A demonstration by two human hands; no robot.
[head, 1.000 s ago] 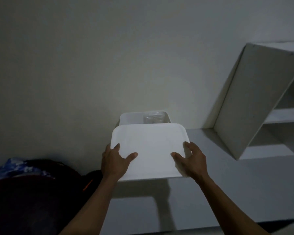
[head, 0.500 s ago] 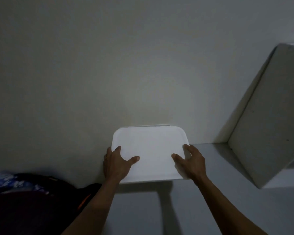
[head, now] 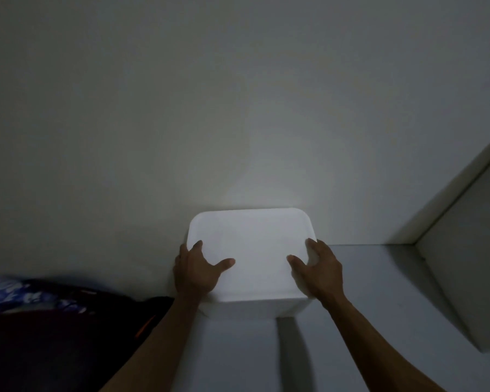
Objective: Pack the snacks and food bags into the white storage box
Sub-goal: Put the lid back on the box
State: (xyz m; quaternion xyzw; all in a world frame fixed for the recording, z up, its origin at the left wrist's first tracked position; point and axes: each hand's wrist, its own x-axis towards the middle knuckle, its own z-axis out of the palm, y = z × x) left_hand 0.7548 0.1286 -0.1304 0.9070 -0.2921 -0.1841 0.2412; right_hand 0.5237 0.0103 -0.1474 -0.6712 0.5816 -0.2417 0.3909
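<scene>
- Left hand (head: 197, 271) laid on the left edge of the lid (head: 251, 250), thumb stretched inward across the top, fingers wrapped over the side – grasping the lid's rim, probably to steer that side down square onto the box
- Right hand (head: 317, 271) mirrored on the right edge, thumb on top pointing inward, fingers curled over the rim – likewise grasping the lid; a two-sided hold judged to keep the panel level while seating it
- Both palms set toward the near corners, likely so pressure falls where the lid closes last
- White storage box (head: 255, 308) standing on the pale shelf surface (head: 379, 306), pushed back close to the wall (head: 238, 108), well left of the white shelf unit (head: 464, 264) at the right
- Covered by the lid, so only a strip of the front wall visible beneath the near edge; contents hidden, impossible to tell what lies inside
- Lid plain white, flat, with rounded corners, glowing bright against the dim room; slightly blurred, no latch or handle discernible
- Box apparently matching the lid in outline, smooth-sided and unmarked
- Dark bag (head: 68, 335) with blue patterned cloth (head: 17, 292) at lower left, apart from the box
- Judged from this: packing seemingly finished, closing the lid as the step in hand
</scene>
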